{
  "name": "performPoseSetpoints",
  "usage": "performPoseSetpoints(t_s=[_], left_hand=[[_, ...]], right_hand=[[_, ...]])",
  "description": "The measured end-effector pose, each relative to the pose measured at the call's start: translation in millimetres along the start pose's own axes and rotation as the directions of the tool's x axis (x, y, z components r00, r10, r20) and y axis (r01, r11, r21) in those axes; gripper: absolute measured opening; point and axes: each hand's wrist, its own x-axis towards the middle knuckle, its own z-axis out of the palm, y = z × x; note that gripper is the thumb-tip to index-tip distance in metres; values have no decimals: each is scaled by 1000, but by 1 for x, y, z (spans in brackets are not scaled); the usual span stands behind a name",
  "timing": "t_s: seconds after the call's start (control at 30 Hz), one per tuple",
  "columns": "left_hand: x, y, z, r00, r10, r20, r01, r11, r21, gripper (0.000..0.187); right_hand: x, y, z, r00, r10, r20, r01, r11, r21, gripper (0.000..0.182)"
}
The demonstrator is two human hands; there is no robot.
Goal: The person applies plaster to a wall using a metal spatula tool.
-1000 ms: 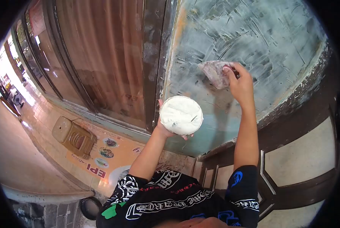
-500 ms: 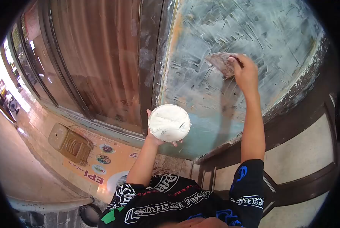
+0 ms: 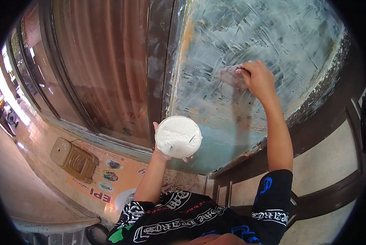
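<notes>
My left hand point(image 3: 161, 154) holds up a round container of white putty point(image 3: 178, 136) from below, its fingers wrapped round the underside. The putty's surface is mostly smooth, with a few dark nicks. In my right hand point(image 3: 258, 77) is a flat scraper point(image 3: 232, 76), gripped along its near edge, with its blade against the wall or very close to it. The wall point(image 3: 273, 36) is blue-green, streaked with white and grey putty over most of its upper part. A bare blue-green strip point(image 3: 219, 143) shows lower down.
Left of the wall stands a dark-framed glass window point(image 3: 105, 73) with brown curtains behind it. A brown plastic stool point(image 3: 72, 159) is on the floor beside an orange printed banner point(image 3: 97, 181). Brown-and-cream panelling point(image 3: 317, 167) runs along the right.
My right hand has turned, and the scraper has moved slightly left and down the wall. The putty container has shifted a little left and down in the view.
</notes>
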Motion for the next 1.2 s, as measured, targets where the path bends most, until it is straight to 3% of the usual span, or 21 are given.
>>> performPoseSetpoints(t_s=[0.07,0.1,0.2,0.27,0.33,0.4,0.47,0.53,0.6,0.67,0.77,0.83,0.93,1.0,1.03,1.13,1.2], left_hand=[[-1,1,-4,1000,-11,12,11,1000,7,121],[-3,0,-2,1000,-2,5,2,1000,-2,120],[-4,1,1,1000,7,8,-7,1000,-16,120],[-6,0,2,1000,0,18,0,1000,-25,118],[-8,-2,5,1000,16,2,-16,999,-28,118],[-9,-1,4,1000,27,-3,-27,1000,-6,119],[-10,0,-1,1000,23,7,-23,999,33,119],[-12,0,-1,999,22,-29,-20,998,64,120],[-12,-2,5,997,34,-70,-31,999,40,120],[-13,-4,5,993,46,-111,-44,999,19,120],[-13,-4,4,995,30,-96,-26,999,42,119],[-13,-5,2,998,27,-61,-25,999,30,119],[-17,-7,3,998,39,-39,-38,999,12,118],[-20,-6,3,997,63,-36,-62,998,26,118],[-21,-5,3,997,67,-33,-66,998,25,118],[-20,-4,2,996,73,-45,-70,996,59,118],[-18,-4,-2,998,52,-29,-49,996,71,118]], right_hand=[[9,9,-6,997,5,-80,-9,999,-47,21],[11,9,-14,991,93,-99,-94,996,-6,20],[2,14,-15,996,46,-74,-37,992,122,19],[-7,4,-1,998,26,-54,-22,996,83,19],[-8,2,9,997,-75,-28,73,994,-85,19],[0,8,-3,995,-43,-93,34,995,-96,19],[5,18,-17,975,133,-175,-127,991,48,18],[-3,18,-11,978,150,-144,-139,987,82,18],[-21,4,6,998,66,0,-65,986,156,17],[-35,-3,35,997,-49,58,45,997,67,16],[-27,-5,36,994,12,106,-1,995,-100,15],[-9,9,12,997,31,-71,-37,996,-82,16],[-3,20,-15,986,75,-148,-79,997,-25,17],[-15,16,-18,992,117,-44,-110,984,140,17],[-26,14,-1,1000,23,-17,-21,995,102,15],[-61,-9,51,997,-24,70,20,998,57,15],[-66,-7,69,964,-92,250,106,993,-43,14]])
